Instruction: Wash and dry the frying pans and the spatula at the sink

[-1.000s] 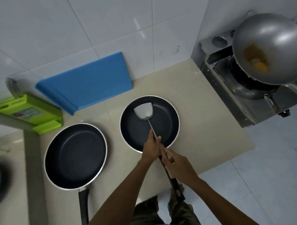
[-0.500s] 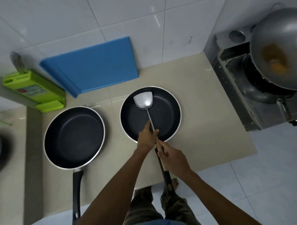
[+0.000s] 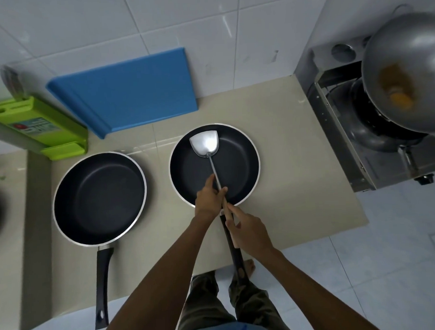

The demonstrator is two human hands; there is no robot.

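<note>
Here, the spatula [image 3: 205, 143] has its blade toward 11 o'clock in the right frying pan [image 3: 239, 169], its shaft gripped by the left hand [image 3: 209, 199] at the 6 o'clock rim, while the right hand [image 3: 249, 232] curls round that pan's handle, with the left frying pan [image 3: 98, 197] at 9 o'clock.

Spatula [image 3: 205, 145] of shiny bare metal; frying pans [image 3: 99, 197] matt black inside; glossy tiled counter [image 3: 298, 161]; smooth blue plastic board [image 3: 133, 91].

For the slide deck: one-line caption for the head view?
Left hand grips the steel spatula over the right frying pan, right hand close behind above its handle; second frying pan alongside.
</note>
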